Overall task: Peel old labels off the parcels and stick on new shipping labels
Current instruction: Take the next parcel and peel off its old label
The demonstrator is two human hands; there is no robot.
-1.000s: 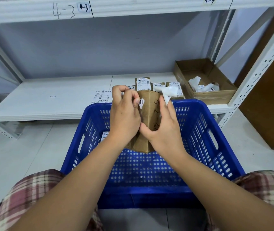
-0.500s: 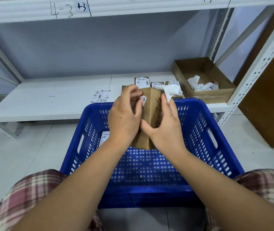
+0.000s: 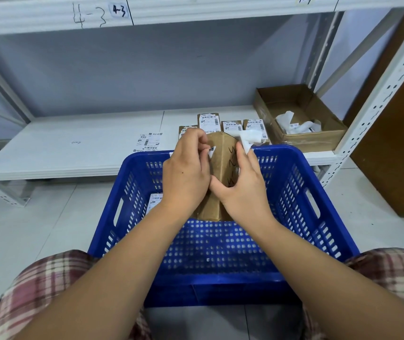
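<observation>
- The left forearm (image 3: 122, 261) and the right forearm (image 3: 318, 266) are uncovered from the bottom edge of the view up to the wrists.
- The left hand (image 3: 186, 177) and the right hand (image 3: 242, 190) are bare too, the fingers uncovered.
- Plaid cloth (image 3: 44, 285) covers the left leg at the lower left corner: faded red and pink squares, crossed by cream bands and thin dark lines.
- The same plaid covers the right leg (image 3: 392, 273) at the lower right corner.
- The cloth looks soft and lightly rumpled; whether it is shorts or trousers cannot be told.
</observation>
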